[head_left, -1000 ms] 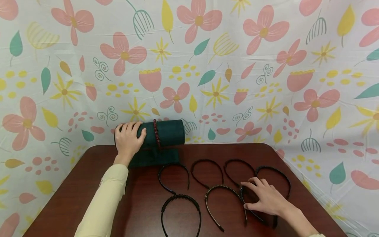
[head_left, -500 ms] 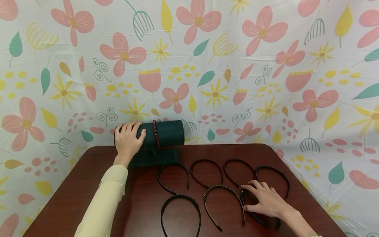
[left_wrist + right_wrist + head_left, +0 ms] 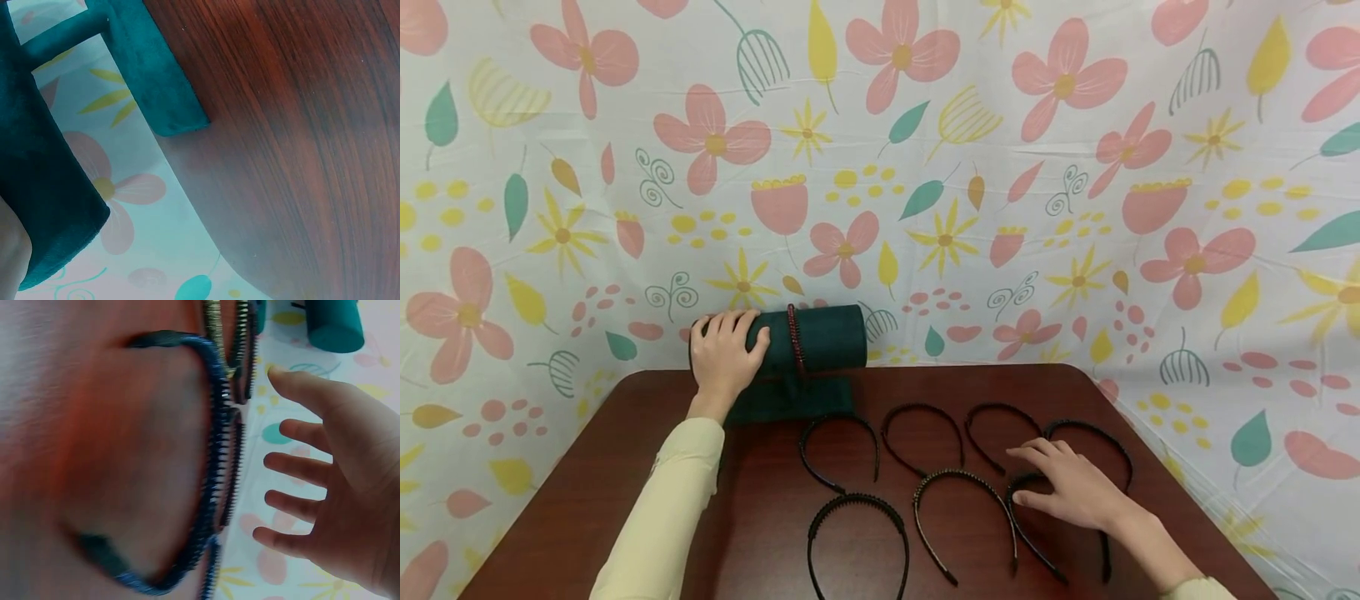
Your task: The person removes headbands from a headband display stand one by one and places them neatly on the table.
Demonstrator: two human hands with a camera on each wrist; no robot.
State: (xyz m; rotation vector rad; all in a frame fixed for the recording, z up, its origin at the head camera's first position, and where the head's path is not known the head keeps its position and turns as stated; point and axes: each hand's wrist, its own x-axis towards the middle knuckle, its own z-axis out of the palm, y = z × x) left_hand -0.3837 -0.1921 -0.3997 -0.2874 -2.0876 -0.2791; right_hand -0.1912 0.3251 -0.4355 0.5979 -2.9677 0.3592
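At the back left, my left hand [image 3: 726, 354] grips the left end of a dark teal velvet display stand's roll [image 3: 835, 337], fingers over its top. A dark red beaded headband [image 3: 796, 337] sits around the roll, right of that hand. My right hand [image 3: 1078, 492] hovers over a dark headband [image 3: 1033, 546] at the table's right, its fingers spread and holding nothing. In the right wrist view this headband [image 3: 215, 456] looks blue and beaded, apart from the fingers. Only a sliver of my left hand [image 3: 12, 250] appears in the left wrist view.
On the brown table [image 3: 625, 500], a gold-toned headband [image 3: 962, 472] and a black toothed headband [image 3: 857, 497] lie in front. Several dark headbands [image 3: 925, 406] form a row behind them. A flowered cloth [image 3: 925, 208] hangs behind the table.
My right hand has let go of the dark headband and risen slightly. That headband's free ends have shifted, and it now lies on the table. My left hand has stayed put.
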